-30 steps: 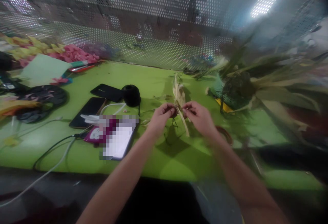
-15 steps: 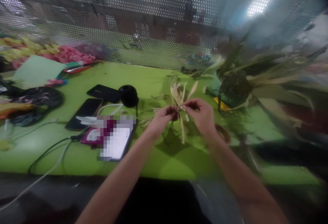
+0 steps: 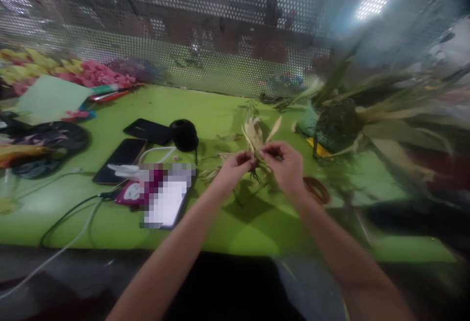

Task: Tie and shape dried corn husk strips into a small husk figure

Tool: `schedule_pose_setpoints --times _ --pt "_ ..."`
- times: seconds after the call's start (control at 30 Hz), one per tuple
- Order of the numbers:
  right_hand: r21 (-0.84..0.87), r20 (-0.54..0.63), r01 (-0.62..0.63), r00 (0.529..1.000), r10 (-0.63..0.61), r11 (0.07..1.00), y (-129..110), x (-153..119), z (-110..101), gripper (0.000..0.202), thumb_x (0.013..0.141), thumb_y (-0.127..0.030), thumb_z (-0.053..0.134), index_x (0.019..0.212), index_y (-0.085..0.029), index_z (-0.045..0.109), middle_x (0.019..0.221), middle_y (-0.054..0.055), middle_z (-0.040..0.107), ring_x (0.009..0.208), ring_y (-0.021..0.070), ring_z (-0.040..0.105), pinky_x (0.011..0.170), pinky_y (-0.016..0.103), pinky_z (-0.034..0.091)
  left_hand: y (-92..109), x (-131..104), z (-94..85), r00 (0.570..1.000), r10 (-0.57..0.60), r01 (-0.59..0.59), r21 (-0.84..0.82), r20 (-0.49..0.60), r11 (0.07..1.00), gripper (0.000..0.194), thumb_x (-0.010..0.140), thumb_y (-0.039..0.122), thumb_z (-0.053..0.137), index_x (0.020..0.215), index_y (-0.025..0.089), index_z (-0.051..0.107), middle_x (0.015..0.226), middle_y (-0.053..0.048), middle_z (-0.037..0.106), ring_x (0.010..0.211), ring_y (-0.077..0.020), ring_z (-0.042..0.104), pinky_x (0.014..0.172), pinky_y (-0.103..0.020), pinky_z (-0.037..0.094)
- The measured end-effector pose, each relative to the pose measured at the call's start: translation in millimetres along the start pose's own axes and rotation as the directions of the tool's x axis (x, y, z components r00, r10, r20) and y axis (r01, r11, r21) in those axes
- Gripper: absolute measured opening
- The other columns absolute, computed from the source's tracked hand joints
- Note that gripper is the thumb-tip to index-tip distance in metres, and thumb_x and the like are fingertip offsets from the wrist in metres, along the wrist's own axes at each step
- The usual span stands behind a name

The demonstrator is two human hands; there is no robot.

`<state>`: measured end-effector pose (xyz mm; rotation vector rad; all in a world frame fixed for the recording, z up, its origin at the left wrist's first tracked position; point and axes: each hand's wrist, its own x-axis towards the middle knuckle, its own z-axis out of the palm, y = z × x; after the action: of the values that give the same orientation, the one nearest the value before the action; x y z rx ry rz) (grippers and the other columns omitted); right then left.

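Note:
A bundle of pale dried leaf strips [image 3: 253, 130], which looks like corn husk, stands up between my hands above the green table. My left hand [image 3: 240, 164] pinches its base with thumb and forefinger. From the other side, my right hand [image 3: 284, 162] has its fingertips pressed together on the strips at the same spot. One wider strip [image 3: 274, 127] juts up to the right, and dark thin stalks stick out below. What lies exactly between the fingertips is too small to make out. Loose dry leaf scraps [image 3: 211, 173] are just left of my left hand.
Left of my hands lie a lit phone [image 3: 167, 203], two dark phones [image 3: 119, 162], cables and a round black object [image 3: 184, 135]. A reddish-brown ring [image 3: 317, 190] is by my right wrist. Long dried leaves [image 3: 396, 140] spread at right. A perforated panel [image 3: 220, 42] stands behind.
The long pale strip that hung below my fingers no longer hangs there. My right hand has shifted slightly left, and more of the reddish-brown ring shows.

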<state>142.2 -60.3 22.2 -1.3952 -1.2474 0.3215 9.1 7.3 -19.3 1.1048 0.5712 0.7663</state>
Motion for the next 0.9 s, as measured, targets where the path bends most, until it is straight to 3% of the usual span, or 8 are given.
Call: schedule_pose_setpoints --times 0.13,0.33,0.43,0.5,0.6,0.67,0.8,0.9 --pt "0.014 -0.012 -0.024 1.000 0.024 1.000 -0.5 1.1 0.5 0.004 0.079 -0.021 0.070 0.081 -0.022 0.067 0.078 0.000 0.071 0.073 0.0147 0.065 0.072 0.030 0.055 -1.6 1.5 -0.7 0.999 0.020 -0.023 0.084 0.041 0.996 0.021 0.081 0.036 0.072 0.088 0.017 0.068 0.079 -0.002 0.066 0.073 -0.0121 0.061 0.078 -0.028 0.047" --pt "0.046 -0.033 -0.027 0.999 0.029 0.999 2.1 2.5 1.1 0.008 0.079 -0.022 0.071 0.081 -0.021 0.064 0.077 0.000 0.069 0.071 0.0135 0.063 0.069 0.029 0.054 -2.7 0.5 -5.3 0.997 -0.004 -0.008 0.160 0.078 0.987 0.022 0.082 0.037 0.070 0.087 0.016 0.069 0.075 -0.002 0.065 0.068 -0.0115 0.058 0.072 -0.028 0.047" --pt "0.139 -0.010 -0.075 0.997 0.077 0.987 5.8 3.7 0.4 0.017 0.079 -0.026 0.074 0.084 -0.022 0.058 0.084 0.000 0.069 0.075 0.0139 0.065 0.071 0.029 0.054 -1.1 0.4 -7.6 1.000 -0.005 0.005 0.106 0.000 0.994 0.023 0.082 0.038 0.071 0.086 0.016 0.068 0.079 -0.002 0.066 0.069 -0.0104 0.058 0.072 -0.026 0.048" --pt "0.153 0.076 -0.121 0.991 0.111 0.981 9.1 4.9 -0.9 0.021 0.079 -0.030 0.074 0.086 -0.022 0.056 0.086 0.000 0.069 0.076 0.0138 0.065 0.070 0.028 0.053 0.1 1.1 -8.9 0.997 0.007 -0.005 0.025 -0.079 1.000 0.022 0.080 0.037 0.073 0.084 0.016 0.067 0.080 -0.001 0.066 0.069 -0.0092 0.058 0.073 -0.024 0.049" --pt "0.056 0.275 -0.151 0.952 0.130 0.987 13.5 6.4 -3.2 0.019 0.081 -0.034 0.073 0.092 -0.022 0.063 0.084 0.001 0.069 0.076 0.0149 0.064 0.069 0.028 0.051 1.4 2.3 -10.1 0.989 0.029 -0.038 -0.061 -0.145 0.997 0.021 0.077 0.033 0.076 0.081 0.016 0.066 0.077 0.000 0.065 0.069 -0.0085 0.058 0.073 -0.023 0.049" --pt "-0.032 0.333 -0.119 0.935 0.123 0.992 14.8 6.7 -4.6 0.016 0.083 -0.033 0.071 0.094 -0.022 0.068 0.083 0.001 0.070 0.076 0.0162 0.064 0.069 0.030 0.051 1.1 2.7 -10.4 0.987 0.040 -0.051 -0.062 -0.157 0.997 0.020 0.077 0.033 0.076 0.081 0.016 0.067 0.076 0.000 0.065 0.069 -0.0086 0.058 0.072 -0.022 0.049" --pt "-0.299 0.246 0.085 0.969 -0.010 0.951 11.7 5.4 -6.9 0.008 0.083 -0.029 0.071 0.079 -0.021 0.069 0.079 0.003 0.069 0.077 0.0188 0.062 0.070 0.033 0.047 -1.2 3.0 -10.8 0.985 0.052 -0.056 -0.021 -0.163 0.998 0.019 0.079 0.033 0.074 0.085 0.016 0.069 0.081 -0.002 0.069 0.072 -0.0092 0.060 0.072 -0.022 0.049" --pt "-0.407 0.210 0.187 0.972 -0.107 0.894 7.4 3.8 -7.9 0.010 0.083 -0.026 0.071 0.076 -0.021 0.066 0.077 0.003 0.068 0.076 0.0190 0.059 0.069 0.032 0.044 -1.9 3.3 -11.0 0.989 0.038 -0.045 -0.048 -0.145 0.998 0.018 0.081 0.031 0.071 0.091 0.016 0.071 0.088 -0.004 0.071 0.078 -0.0110 0.063 0.076 -0.024 0.051"
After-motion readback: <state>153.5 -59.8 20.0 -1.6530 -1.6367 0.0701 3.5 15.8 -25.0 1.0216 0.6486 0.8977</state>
